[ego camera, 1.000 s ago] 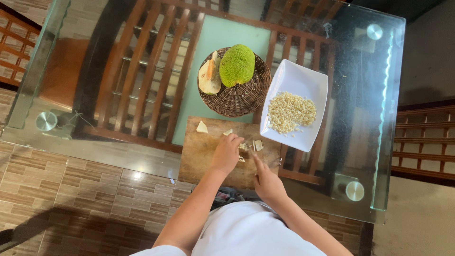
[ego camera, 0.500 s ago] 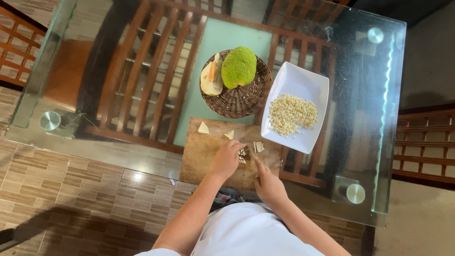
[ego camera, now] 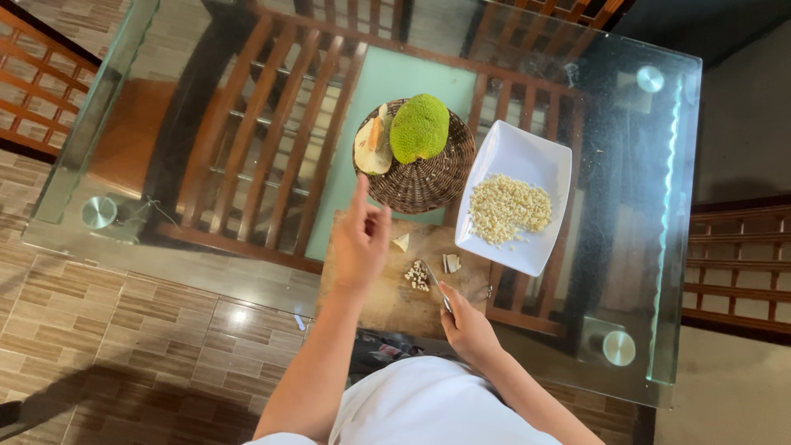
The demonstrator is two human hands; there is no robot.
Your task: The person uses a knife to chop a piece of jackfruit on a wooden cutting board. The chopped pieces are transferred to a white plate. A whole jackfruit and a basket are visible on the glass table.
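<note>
My left hand (ego camera: 361,237) is lifted above the left part of the wooden cutting board (ego camera: 387,301), fingers loosely apart and pointing toward the wicker basket (ego camera: 424,181); it holds nothing that I can see. My right hand (ego camera: 466,323) grips a knife (ego camera: 436,285) whose blade lies on the board beside a small pile of chopped pale pieces (ego camera: 417,276). Two larger pale chunks (ego camera: 401,242) lie further up the board. The basket holds a bumpy green fruit (ego camera: 419,128) and a cut slice of it (ego camera: 372,146).
A white rectangular dish (ego camera: 503,156) with a heap of finely chopped pieces (ego camera: 508,208) stands to the right of the basket. Everything rests on a glass table (ego camera: 626,214) over wooden chairs (ego camera: 247,132). Tiled floor lies on the left.
My left hand has lifted off the chopped pieces on the board and moved up and left toward the basket. My right hand with the knife stays in place.
</note>
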